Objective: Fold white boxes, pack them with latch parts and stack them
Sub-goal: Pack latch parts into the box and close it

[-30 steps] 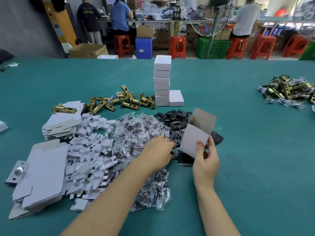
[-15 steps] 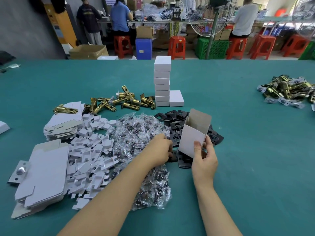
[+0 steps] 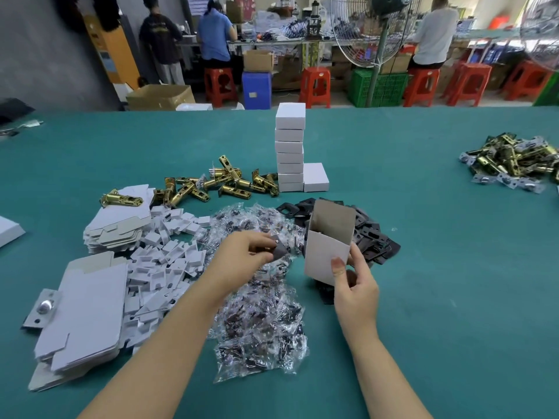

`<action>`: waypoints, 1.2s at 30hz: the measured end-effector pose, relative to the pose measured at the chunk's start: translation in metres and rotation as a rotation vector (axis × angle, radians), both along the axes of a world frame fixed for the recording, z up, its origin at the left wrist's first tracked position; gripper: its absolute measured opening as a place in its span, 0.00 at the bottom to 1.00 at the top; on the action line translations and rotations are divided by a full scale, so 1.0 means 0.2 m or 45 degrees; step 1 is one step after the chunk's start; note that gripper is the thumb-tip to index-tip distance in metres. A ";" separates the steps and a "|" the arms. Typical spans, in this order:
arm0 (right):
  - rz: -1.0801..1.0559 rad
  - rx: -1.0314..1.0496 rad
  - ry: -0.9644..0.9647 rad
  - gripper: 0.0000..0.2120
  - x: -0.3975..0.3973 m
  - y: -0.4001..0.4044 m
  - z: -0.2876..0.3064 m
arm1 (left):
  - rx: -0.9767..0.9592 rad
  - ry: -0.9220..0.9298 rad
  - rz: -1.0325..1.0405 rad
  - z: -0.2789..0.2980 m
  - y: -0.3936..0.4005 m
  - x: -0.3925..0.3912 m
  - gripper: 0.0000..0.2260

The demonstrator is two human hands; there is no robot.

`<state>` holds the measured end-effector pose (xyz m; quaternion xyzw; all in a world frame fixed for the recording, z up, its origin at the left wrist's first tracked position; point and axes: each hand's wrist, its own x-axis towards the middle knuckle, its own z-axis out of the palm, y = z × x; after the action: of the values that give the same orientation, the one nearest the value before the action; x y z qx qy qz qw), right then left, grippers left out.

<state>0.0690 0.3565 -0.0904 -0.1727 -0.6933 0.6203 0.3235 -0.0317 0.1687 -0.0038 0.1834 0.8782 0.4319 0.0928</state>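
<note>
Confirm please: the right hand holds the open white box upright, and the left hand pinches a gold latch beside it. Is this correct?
Not quite. The left hand pinches a dark flat plate, not a gold latch; the head view shows it. The right hand does hold the open white box upright.

1. The open white box (image 3: 328, 252) hides its own inside, so its contents cannot be told.
2. The black plates (image 3: 373, 237) behind that box are partly covered by it.
3. The dark plate (image 3: 279, 251) left of the box is half hidden in the left hand (image 3: 245, 257).
4. The small parts in the clear bags (image 3: 260, 328) below the box are too small to tell.
</note>
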 end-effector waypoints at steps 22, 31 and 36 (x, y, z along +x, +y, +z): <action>0.209 0.237 -0.146 0.26 -0.02 -0.04 -0.05 | -0.537 0.197 -0.402 -0.16 -0.20 0.02 0.18; 0.217 0.215 -0.167 0.22 -0.01 -0.04 -0.05 | -0.500 0.168 -0.327 -0.17 -0.24 0.02 0.23; 0.218 0.225 -0.176 0.26 -0.01 -0.03 -0.05 | -0.388 0.188 -0.276 -0.18 -0.25 0.02 0.17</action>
<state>0.0669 0.3512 -0.1004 -0.1260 -0.7781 0.5687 0.2351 -0.0271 0.1183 -0.0398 0.2917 0.9129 0.2670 0.1007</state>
